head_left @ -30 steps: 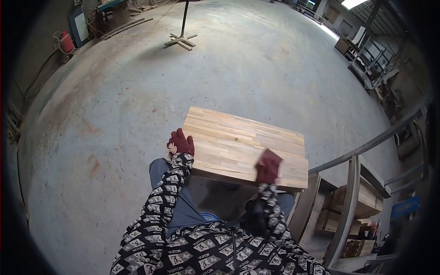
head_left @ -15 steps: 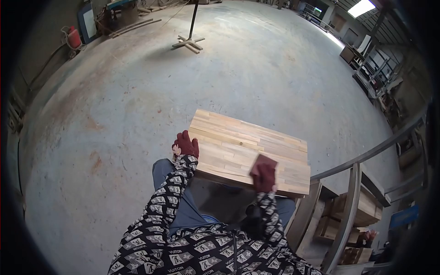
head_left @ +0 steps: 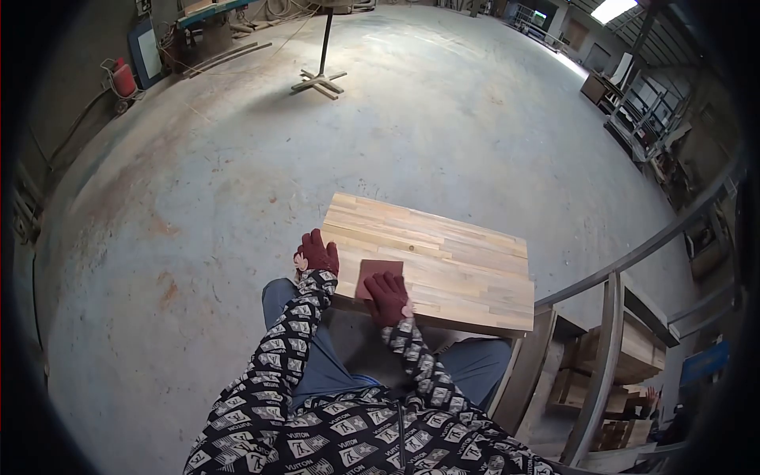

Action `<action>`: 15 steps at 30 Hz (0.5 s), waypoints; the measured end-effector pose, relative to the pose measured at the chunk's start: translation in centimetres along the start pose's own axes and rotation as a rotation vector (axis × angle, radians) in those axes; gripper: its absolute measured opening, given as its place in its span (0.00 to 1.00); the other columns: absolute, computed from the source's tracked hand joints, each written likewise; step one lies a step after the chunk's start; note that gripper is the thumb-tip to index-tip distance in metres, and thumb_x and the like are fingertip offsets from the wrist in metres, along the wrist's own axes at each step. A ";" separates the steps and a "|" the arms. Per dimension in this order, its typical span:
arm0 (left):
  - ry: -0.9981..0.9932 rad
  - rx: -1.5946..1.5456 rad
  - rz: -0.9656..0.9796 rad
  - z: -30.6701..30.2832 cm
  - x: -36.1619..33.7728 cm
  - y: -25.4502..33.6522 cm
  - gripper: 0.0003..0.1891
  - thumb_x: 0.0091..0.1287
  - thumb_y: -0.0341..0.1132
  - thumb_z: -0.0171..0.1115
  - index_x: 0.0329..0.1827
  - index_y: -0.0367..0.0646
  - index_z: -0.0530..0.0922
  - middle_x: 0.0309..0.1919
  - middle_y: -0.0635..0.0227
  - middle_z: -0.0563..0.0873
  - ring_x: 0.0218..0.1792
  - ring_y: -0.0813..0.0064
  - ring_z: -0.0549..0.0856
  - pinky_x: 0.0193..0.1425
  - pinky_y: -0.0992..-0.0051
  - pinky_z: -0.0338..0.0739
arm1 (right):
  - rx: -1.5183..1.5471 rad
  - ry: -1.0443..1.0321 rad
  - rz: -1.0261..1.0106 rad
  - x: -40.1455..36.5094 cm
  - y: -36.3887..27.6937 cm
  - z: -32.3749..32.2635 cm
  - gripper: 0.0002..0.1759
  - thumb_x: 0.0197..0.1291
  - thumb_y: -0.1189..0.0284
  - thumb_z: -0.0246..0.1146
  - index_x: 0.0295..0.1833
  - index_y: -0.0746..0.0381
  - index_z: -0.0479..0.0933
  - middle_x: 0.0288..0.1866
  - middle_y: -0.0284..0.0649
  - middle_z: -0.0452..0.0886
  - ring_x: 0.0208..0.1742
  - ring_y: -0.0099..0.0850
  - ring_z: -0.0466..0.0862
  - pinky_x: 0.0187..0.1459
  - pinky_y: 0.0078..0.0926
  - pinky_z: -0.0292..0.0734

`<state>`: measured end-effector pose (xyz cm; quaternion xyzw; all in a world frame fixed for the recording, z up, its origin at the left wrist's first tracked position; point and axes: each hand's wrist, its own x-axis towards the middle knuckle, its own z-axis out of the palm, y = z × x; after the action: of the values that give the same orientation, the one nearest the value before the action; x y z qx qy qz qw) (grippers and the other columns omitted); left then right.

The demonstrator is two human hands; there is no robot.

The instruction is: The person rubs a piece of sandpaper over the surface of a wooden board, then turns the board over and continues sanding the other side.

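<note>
A pale wooden panel (head_left: pixel 443 269), made of joined strips with a small dark knot, lies across in front of my knees. My left hand (head_left: pixel 318 253), in a dark red glove, holds the panel at its left edge, with the fingers bent against the side. On the near left part of the panel, my right hand (head_left: pixel 386 299), gloved the same, presses a reddish-brown sheet of sandpaper (head_left: pixel 381 267) flat against the wood. The sheet's far part sticks out beyond the fingertips. What supports the panel underneath is hidden.
To the right, a metal-framed rack (head_left: pixel 606 368) holds wooden pieces (head_left: pixel 621 348), and another person's gloved hand (head_left: pixel 651 396) shows behind it. Ahead on the concrete floor stands a post with a cross-shaped base (head_left: pixel 319 82). A red cylinder on a trolley (head_left: pixel 123 79) stands far left.
My right hand has slid the sandpaper leftward across the panel, from its right part to its left part. My left hand stays at the left edge. The view has shifted slightly.
</note>
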<state>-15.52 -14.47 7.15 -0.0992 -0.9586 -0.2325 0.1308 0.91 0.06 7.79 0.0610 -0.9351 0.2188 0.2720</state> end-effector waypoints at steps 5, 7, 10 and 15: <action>0.059 0.000 0.022 0.7 -0.1 -0.4 0.27 0.67 0.45 0.66 0.65 0.43 0.73 0.53 0.53 0.81 0.48 0.47 0.84 0.51 0.48 0.79 | -0.124 0.070 0.251 -5.4 5.6 -7.2 0.22 0.54 0.68 0.67 0.56 0.63 0.79 0.53 0.51 0.82 0.56 0.56 0.77 0.60 0.52 0.72; 0.074 0.022 0.017 1.3 -0.1 -0.4 0.26 0.66 0.45 0.66 0.63 0.44 0.72 0.51 0.55 0.80 0.47 0.50 0.84 0.51 0.50 0.78 | -0.203 0.140 0.353 -7.2 7.9 -10.1 0.22 0.54 0.67 0.67 0.54 0.64 0.81 0.51 0.53 0.84 0.55 0.58 0.78 0.59 0.52 0.73; 0.072 0.046 0.011 1.5 0.1 -0.2 0.25 0.66 0.45 0.66 0.62 0.44 0.71 0.49 0.58 0.78 0.47 0.54 0.84 0.51 0.52 0.76 | -0.227 0.258 0.408 -7.8 9.7 -10.7 0.21 0.54 0.66 0.68 0.52 0.64 0.86 0.49 0.55 0.87 0.54 0.58 0.83 0.60 0.51 0.77; 0.070 0.036 0.014 1.1 0.0 -0.1 0.24 0.66 0.45 0.66 0.60 0.45 0.72 0.49 0.56 0.78 0.47 0.52 0.83 0.51 0.51 0.77 | -0.117 0.363 0.404 -3.0 6.8 -2.7 0.17 0.50 0.67 0.70 0.46 0.60 0.88 0.47 0.53 0.88 0.50 0.55 0.86 0.55 0.50 0.80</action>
<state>-15.76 -14.04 6.21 -0.0953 -0.9567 -0.2176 0.1679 3.17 7.37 5.63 -0.1829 -0.8754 0.2214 0.3890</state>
